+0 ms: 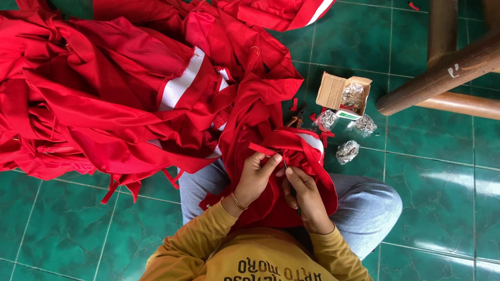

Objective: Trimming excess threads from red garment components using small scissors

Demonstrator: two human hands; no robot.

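The left hand (255,174) is pinching a fold of the red garment (284,156) lying in the person's lap, thumb pressing along the top of the cloth and fingers curling beneath it. The right hand (307,200) is closing around a thin dark tool (291,190), too slim and too hidden to name with certainty, and is bringing its tip to the spot that the left thumb is holding flat. A short red strip (262,149) is sticking out of the garment just above the left thumb.

Judging from this, the person is working on one small point of the garment, fixing or trimming something at the fold, and the step is in mid-course. The next move is calling for a steady pinch from the left hand, keeping the cloth taut, while the tool tip is guided exactly onto that point without slipping toward the thumb.

Beyond the garment, to its left, a big pile of red clothes (104,88) with white stripes is spreading over the green tiled floor (442,171). To the garment's right, an open cardboard box (338,91) and several small clear bags of metal parts (348,151) are lying near it. Farther right of the garment, wooden furniture legs (448,67) are crossing the corner.
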